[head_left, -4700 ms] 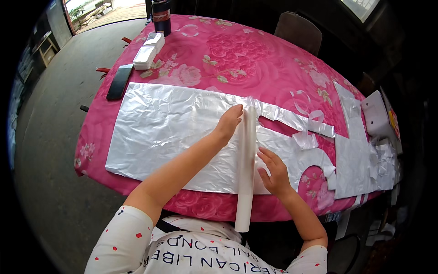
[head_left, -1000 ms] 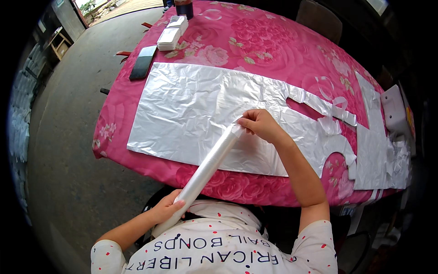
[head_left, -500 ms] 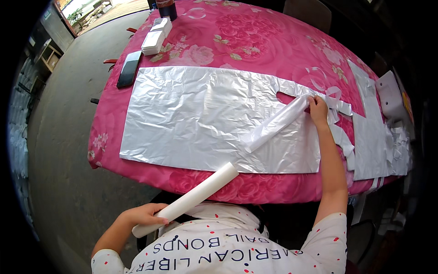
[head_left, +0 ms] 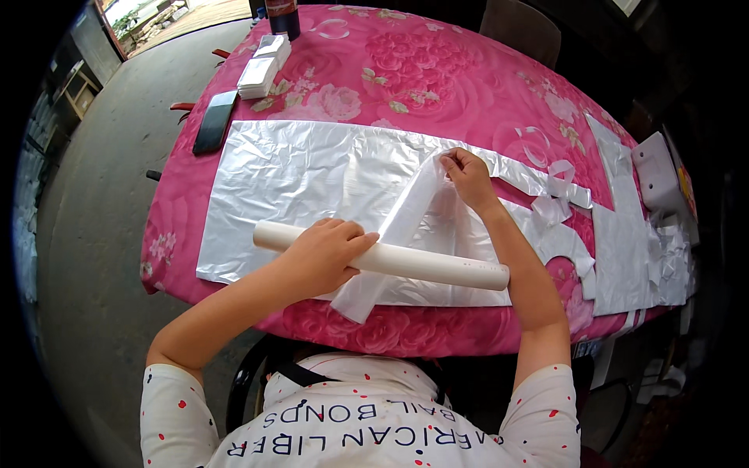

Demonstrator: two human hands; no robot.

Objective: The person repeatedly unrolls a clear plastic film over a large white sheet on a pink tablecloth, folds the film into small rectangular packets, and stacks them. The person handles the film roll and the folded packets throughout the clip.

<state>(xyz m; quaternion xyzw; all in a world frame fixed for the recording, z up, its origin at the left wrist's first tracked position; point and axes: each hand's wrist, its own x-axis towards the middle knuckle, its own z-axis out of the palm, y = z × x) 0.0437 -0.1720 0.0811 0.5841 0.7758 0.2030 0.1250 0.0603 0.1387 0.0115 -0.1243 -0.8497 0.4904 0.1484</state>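
My left hand [head_left: 324, 253] is wrapped over a white roll [head_left: 445, 269], which lies slantwise above the near part of a silvery-white plastic bag [head_left: 281, 171] spread flat on the table. My right hand [head_left: 468, 178] pinches the far end of a narrow folded strip of translucent white plastic [head_left: 409, 204] above the bag's handle end. The strip passes behind the roll, and its lower end shows between the roll and the table's near edge. My left thumb and fingertips lie close to where the strip meets the roll.
Pink floral cloth [head_left: 437, 70] covers the table. At its left stand a phone [head_left: 214, 123], white stacked packets [head_left: 259, 76] and a dark bottle [head_left: 283, 22]. More plastic bags [head_left: 624, 249] and a white box [head_left: 657, 171] sit at the right. A chair [head_left: 521, 31] is beyond.
My left hand has brought the roll up from beside my body to over the bag and turned it more level. My right hand has moved left, carrying the strip's far end with it.
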